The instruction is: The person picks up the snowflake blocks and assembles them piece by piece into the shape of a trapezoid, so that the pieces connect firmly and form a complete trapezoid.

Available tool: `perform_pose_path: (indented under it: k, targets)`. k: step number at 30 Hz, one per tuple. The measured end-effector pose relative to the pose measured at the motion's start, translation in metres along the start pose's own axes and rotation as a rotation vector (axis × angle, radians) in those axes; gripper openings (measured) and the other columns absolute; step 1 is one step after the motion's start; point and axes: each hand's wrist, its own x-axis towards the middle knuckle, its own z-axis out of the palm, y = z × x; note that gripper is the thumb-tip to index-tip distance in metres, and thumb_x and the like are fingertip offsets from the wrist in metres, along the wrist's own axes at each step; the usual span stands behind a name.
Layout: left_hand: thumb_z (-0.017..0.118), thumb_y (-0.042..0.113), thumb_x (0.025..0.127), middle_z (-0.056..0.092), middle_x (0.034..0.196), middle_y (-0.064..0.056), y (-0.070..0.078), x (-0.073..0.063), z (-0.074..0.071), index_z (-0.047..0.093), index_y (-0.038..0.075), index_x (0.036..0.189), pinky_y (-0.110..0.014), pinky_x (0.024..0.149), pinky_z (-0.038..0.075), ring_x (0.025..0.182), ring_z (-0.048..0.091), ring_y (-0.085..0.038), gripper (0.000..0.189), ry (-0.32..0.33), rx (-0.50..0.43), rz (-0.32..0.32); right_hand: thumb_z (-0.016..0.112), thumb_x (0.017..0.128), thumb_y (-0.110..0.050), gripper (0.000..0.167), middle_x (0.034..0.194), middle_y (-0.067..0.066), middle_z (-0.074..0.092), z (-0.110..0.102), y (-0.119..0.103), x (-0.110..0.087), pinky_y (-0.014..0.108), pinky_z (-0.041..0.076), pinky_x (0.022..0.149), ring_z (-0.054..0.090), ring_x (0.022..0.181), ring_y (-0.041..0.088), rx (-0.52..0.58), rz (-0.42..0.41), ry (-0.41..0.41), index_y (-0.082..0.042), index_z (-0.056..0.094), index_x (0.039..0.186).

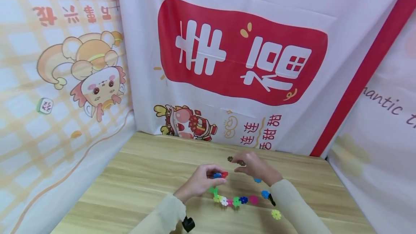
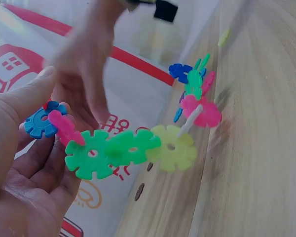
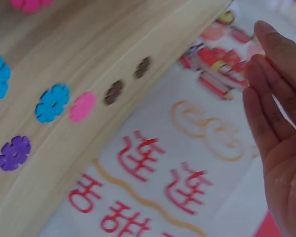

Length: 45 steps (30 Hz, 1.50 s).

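A chain of flat snowflake-shaped plastic pieces [image 1: 232,200] curves across the wooden table [image 1: 146,176]. My left hand [image 1: 208,179] pinches one end of it, lifted off the table. In the left wrist view my left hand [image 2: 34,148] holds that end at a blue piece [image 2: 39,121] and a pink one, followed by two green pieces [image 2: 111,150], a yellow piece [image 2: 173,148] and more. My right hand [image 1: 251,167] hovers just right of that end with straight fingers. In the right wrist view the right hand [image 3: 278,128] shows a bare palm holding nothing.
Loose pieces lie on the table: two brown ones [image 1: 236,160] by the right hand, blue ones [image 1: 265,194], a yellow-green one [image 1: 276,214]. The right wrist view shows blue [image 3: 52,102], pink [image 3: 82,106], brown [image 3: 113,92] and purple [image 3: 14,153] pieces. Printed cloth walls [image 1: 240,57] enclose the table.
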Motion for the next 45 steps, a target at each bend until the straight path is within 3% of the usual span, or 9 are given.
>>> perform_pose_path:
  k: [3, 9, 14, 20, 27, 31, 39, 45]
  targets:
    - [0.083, 0.033, 0.092, 0.076, 0.111, -0.003, 0.002, 0.000, -0.001, 0.076, 0.023, 0.121, -0.027, 0.077, 0.063, 0.092, 0.072, -0.019, 0.032, 0.010, 0.005, 0.001, 0.088, 0.085, -0.008, 0.027, 0.103, 0.013, 0.079, 0.009, 0.024, 0.007, 0.035, 0.065, 0.080, 0.074, 0.090, 0.024, -0.005, 0.091, -0.027, -0.002, 0.077, 0.109]
    - [0.085, 0.033, 0.090, 0.077, 0.113, 0.001, 0.004, 0.000, 0.004, 0.077, 0.024, 0.121, -0.025, 0.081, 0.062, 0.097, 0.072, -0.021, 0.033, 0.037, -0.011, 0.005, 0.086, 0.086, -0.007, 0.034, 0.112, 0.020, 0.076, 0.035, 0.060, 0.014, 0.049, 0.062, 0.095, 0.072, 0.105, 0.036, 0.078, 0.317, -0.062, 0.003, 0.074, 0.116]
    - [0.085, 0.032, 0.090, 0.077, 0.115, 0.001, 0.009, -0.001, 0.009, 0.077, 0.023, 0.122, -0.024, 0.083, 0.062, 0.100, 0.072, -0.020, 0.034, 0.030, -0.041, 0.003, 0.081, 0.091, -0.007, 0.026, 0.110, 0.014, 0.076, 0.057, 0.074, 0.011, 0.048, 0.061, 0.096, 0.071, 0.103, 0.028, 0.072, 0.478, -0.043, -0.002, 0.075, 0.116]
    - [0.085, 0.030, 0.090, 0.076, 0.117, 0.000, 0.014, -0.002, 0.012, 0.076, 0.018, 0.124, -0.024, 0.084, 0.062, 0.099, 0.072, -0.017, 0.037, 0.027, -0.043, 0.013, 0.081, 0.091, -0.004, 0.015, 0.101, 0.010, 0.077, 0.072, 0.083, 0.010, 0.046, 0.061, 0.090, 0.071, 0.095, 0.022, 0.008, 0.416, 0.004, -0.004, 0.078, 0.106]
    - [0.085, 0.031, 0.090, 0.076, 0.116, 0.000, 0.013, -0.004, 0.008, 0.076, 0.021, 0.122, -0.024, 0.083, 0.062, 0.097, 0.072, -0.017, 0.035, 0.029, -0.034, 0.022, 0.084, 0.088, -0.004, 0.008, 0.084, 0.000, 0.075, 0.061, 0.073, 0.011, 0.029, 0.058, 0.073, 0.065, 0.077, 0.009, 0.157, 0.426, -0.050, -0.010, 0.078, 0.088]
    - [0.085, 0.031, 0.090, 0.076, 0.116, 0.000, 0.012, -0.006, 0.004, 0.076, 0.024, 0.121, -0.025, 0.083, 0.062, 0.099, 0.071, -0.018, 0.033, 0.043, -0.026, 0.010, 0.079, 0.094, -0.008, 0.011, 0.081, -0.004, 0.071, 0.045, 0.059, 0.009, 0.023, 0.055, 0.067, 0.061, 0.074, 0.007, 0.235, 0.428, -0.071, -0.012, 0.074, 0.085]
    - [0.085, 0.033, 0.089, 0.076, 0.115, 0.000, 0.013, -0.008, -0.004, 0.076, 0.024, 0.121, -0.026, 0.084, 0.062, 0.099, 0.072, -0.020, 0.035, 0.062, -0.011, -0.004, 0.074, 0.100, -0.017, 0.010, 0.085, 0.002, 0.072, 0.013, 0.019, 0.000, 0.022, 0.052, 0.060, 0.057, 0.068, 0.006, 0.333, 0.283, 0.002, -0.015, 0.072, 0.091]
    - [0.085, 0.030, 0.090, 0.077, 0.114, -0.003, 0.013, -0.008, -0.006, 0.075, 0.019, 0.122, -0.025, 0.083, 0.062, 0.097, 0.072, -0.018, 0.035, 0.053, -0.015, 0.007, 0.075, 0.099, -0.020, 0.007, 0.087, -0.005, 0.072, -0.002, -0.015, -0.014, 0.025, 0.061, 0.069, 0.067, 0.075, 0.011, 0.389, 0.272, 0.103, -0.021, 0.072, 0.094]
